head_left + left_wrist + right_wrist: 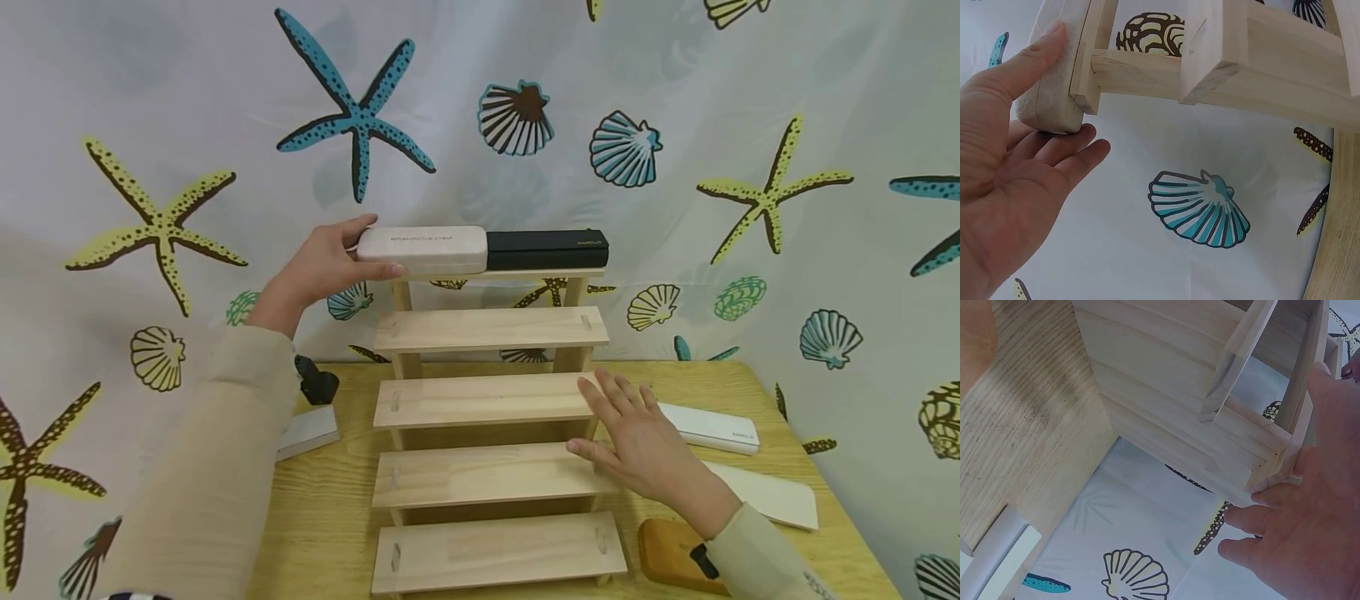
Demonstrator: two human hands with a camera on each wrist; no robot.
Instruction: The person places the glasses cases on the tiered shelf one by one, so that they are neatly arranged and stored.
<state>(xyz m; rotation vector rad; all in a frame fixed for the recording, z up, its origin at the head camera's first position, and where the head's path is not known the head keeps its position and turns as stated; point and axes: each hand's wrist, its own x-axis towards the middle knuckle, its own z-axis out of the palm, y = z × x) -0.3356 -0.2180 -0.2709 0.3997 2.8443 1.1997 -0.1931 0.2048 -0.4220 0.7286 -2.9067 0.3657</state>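
A white glasses case lies on the top shelf of a stepped wooden rack. My left hand holds the case's left end, the thumb on its front and the fingers round the end and back. The left wrist view shows the same grip on the white case. A black glasses case lies end to end with the white one on that shelf. My right hand, fingers spread, is at the rack's right side by the middle shelves. Whether it touches the wood I cannot tell.
Right of the rack lie a white case, a flat white case and a tan case on the wooden table. To the left are a pale box and a black object. A patterned curtain hangs behind.
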